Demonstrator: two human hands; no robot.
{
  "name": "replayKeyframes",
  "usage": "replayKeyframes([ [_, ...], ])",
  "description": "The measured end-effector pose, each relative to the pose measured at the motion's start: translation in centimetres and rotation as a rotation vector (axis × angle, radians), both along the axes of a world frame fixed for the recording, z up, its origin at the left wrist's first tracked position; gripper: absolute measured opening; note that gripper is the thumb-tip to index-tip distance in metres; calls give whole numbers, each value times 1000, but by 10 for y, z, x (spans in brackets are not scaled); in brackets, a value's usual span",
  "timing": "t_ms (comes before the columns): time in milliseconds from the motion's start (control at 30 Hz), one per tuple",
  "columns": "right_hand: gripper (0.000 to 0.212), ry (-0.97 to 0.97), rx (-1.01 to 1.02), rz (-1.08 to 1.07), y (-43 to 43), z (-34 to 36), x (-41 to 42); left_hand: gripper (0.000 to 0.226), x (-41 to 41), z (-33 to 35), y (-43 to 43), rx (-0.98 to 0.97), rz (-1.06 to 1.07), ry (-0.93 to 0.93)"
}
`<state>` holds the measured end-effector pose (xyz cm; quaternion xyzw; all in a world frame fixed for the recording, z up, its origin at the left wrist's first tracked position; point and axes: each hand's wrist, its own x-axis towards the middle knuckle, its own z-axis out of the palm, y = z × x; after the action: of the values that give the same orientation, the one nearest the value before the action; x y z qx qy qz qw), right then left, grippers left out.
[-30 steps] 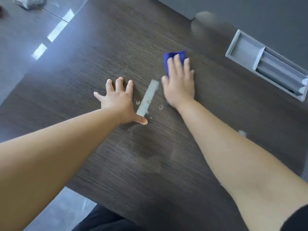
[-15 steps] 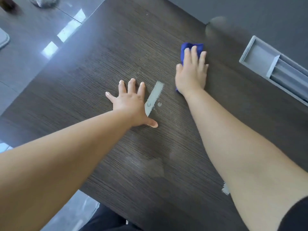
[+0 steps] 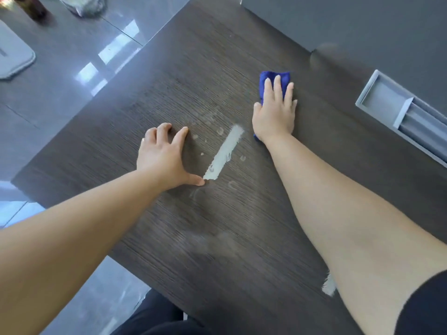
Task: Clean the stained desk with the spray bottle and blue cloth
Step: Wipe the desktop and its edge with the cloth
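Observation:
A dark wood-grain desk [image 3: 193, 238] carries a pale grey streak of stain [image 3: 223, 153] near its middle, with small droplets and smudges around it. A second pale patch [image 3: 329, 285] shows beside my right forearm near the front edge. My right hand [image 3: 274, 112] lies flat on a blue cloth [image 3: 274, 77], pressing it to the desk just right of the streak; most of the cloth is hidden under the palm. My left hand [image 3: 164, 155] rests on the desk left of the streak, fingers curled, thumb tip touching the streak's near end. No spray bottle is in view.
A grey recessed cable tray [image 3: 399, 114] is set into the desk at the right. A glossy grey floor [image 3: 60, 97] lies to the left, with a grey lid-like object [image 3: 14, 56] and a dark bottle [image 3: 33, 6] at the top left.
My right hand has slid the blue cloth away from me, farther up the desk. The left hand's fingers have curled from flat to bent. The view has shifted.

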<state>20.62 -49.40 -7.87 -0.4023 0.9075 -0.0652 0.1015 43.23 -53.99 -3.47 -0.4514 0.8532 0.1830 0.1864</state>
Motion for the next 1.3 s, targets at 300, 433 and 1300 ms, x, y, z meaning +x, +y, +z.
replayKeyframes([
  [300, 53, -107, -16, 630, 74, 3, -24, 125, 3, -5, -2, 5, 5, 16],
  [433, 54, 6, -3, 96, 15, 0, -30, 126, 2, -6, -3, 0, 0, 7],
  [1300, 54, -31, -8, 805, 121, 0, 161, 48, 129, 8, 5, 70, -53, 265],
])
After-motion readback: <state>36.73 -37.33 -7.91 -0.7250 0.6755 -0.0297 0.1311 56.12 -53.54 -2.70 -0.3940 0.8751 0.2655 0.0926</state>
